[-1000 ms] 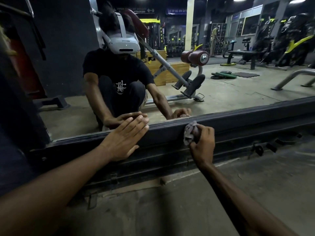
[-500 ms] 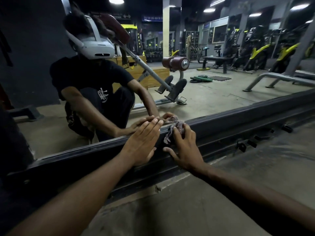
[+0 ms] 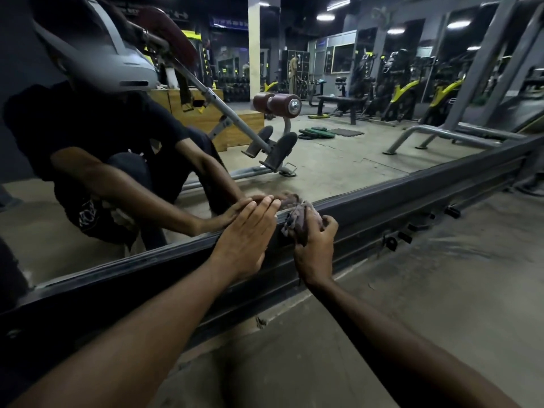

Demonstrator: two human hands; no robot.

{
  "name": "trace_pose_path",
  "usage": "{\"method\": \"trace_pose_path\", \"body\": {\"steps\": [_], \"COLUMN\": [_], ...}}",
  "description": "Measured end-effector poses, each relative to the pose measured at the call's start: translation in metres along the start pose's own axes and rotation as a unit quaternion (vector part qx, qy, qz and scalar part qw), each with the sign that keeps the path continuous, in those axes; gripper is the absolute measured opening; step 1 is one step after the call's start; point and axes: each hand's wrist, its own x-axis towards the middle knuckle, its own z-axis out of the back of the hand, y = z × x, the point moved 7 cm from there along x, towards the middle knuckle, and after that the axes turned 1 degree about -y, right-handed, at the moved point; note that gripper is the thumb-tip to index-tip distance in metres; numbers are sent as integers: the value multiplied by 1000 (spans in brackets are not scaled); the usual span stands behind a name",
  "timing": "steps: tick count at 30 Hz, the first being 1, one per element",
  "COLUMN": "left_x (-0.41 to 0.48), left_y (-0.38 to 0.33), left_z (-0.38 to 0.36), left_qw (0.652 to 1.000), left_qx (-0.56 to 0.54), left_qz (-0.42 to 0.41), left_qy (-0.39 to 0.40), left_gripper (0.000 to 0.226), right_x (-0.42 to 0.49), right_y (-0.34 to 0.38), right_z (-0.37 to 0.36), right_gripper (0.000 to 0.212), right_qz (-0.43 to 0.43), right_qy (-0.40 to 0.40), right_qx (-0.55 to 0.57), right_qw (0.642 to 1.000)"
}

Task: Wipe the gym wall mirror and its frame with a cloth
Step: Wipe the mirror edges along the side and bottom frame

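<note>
Right hand point(image 3: 314, 248) clutches bunched cloth point(image 3: 300, 219), fingers curled round it, cloth pressed on top edge of mirror's bottom frame rail point(image 3: 418, 195). Left hand point(image 3: 244, 240) flat, fingers straight, braced on rail just beside the cloth. Likely mid-task: rail being wiped, long stretch to right left. Mirror glass point(image 3: 353, 154) shows hazy patch near cloth, so probably still to do.

Dull colours, yellow in the mirror point(image 3: 353, 160).
My cloth point(image 3: 300, 223) is faded mauve-grey, the frame point(image 3: 412, 195) black, the floor point(image 3: 441, 290) dusty grey-brown. Reflected: maroon rollers point(image 3: 276, 105), green plates point(image 3: 316, 133), yellow-and-black machines point(image 3: 404, 91), tan boxes point(image 3: 203, 119), my pale grey headset point(image 3: 117, 63), my black shirt point(image 3: 73, 122) with a white print.
</note>
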Motion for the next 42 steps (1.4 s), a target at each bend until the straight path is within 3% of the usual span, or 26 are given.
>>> {"method": "trace_pose_path", "body": {"steps": [4, 9, 12, 16, 18, 19, 21, 23, 25, 28, 29, 31, 33, 35, 38, 41, 42], "left_x": [0, 2, 5, 0, -2, -2, -3, -2, -4, -11, -14, -16, -10, 2, 20, 36, 40], "left_y": [0, -2, -5, -12, -13, -12, -13, -14, -15, -17, -19, -31, -46, -57, -64, -62, -58], "left_z": [-1, -2, 1, 3, 0, -1, -2, -1, 1, -1, -3, -7, -12, -16, -19, -17, -15], "left_qw": [1000, 999, 999, 997, 996, 996, 996, 996, 997, 996, 996, 996, 996, 996, 995, 995, 994], "left_qx": [22, 40, 33, 24, 35, 40, 47, 57, 62, 74, 76, 77, 80, 81, 88, 94, 96], "left_qz": [-9, -3, 18, 69, 78, 78, 73, 60, 50, 42, 33, 5, -14, -11, 4, 16, 26], "left_qy": [-3, 3, 4, 8, 15, 18, 20, 23, 23, 28, 33, 38, 40, 45, 55, 39, 34], "left_gripper": [82, 81, 81, 89, 93, 95, 94, 91, 88, 88, 89, 88, 89, 91, 90, 87, 88], "right_x": [-11, 1, 17, 43, 34, 24, 9, 17, 44, 65, 61, 40, 19, 24, 48, 90, 99], "right_y": [-7, -13, -20, -26, -20, -10, -4, -14, -39, -78, -81, -81, -65, -59, -70, -107, -108], "right_z": [-11, -11, -1, 19, 10, 5, -5, -5, 9, 34, 32, 13, -3, 1, 20, 51, 57], "right_gripper": [87, 83, 73, 53, 25, 17, 33, 46, 41, 50, 52, 41, 31, 39, 51, 28, 34], "right_qz": [66, 105, 178, 93, 72, 102, 196, 222, 160, 60, 56, 82, 168, 224, 227, 142, 141], "right_qy": [36, 58, 73, 19, 59, 77, 114, 123, 87, -20, -17, 72, 149, 116, 100, 3, -26], "right_qx": [-94, -45, -45, -17, 4, -14, -11, 16, 17, 23, 28, 62, 86, 80, 58, 57, 43], "right_qw": [993, 992, 980, 995, 996, 992, 974, 967, 983, 998, 998, 992, 971, 964, 967, 988, 989]}}
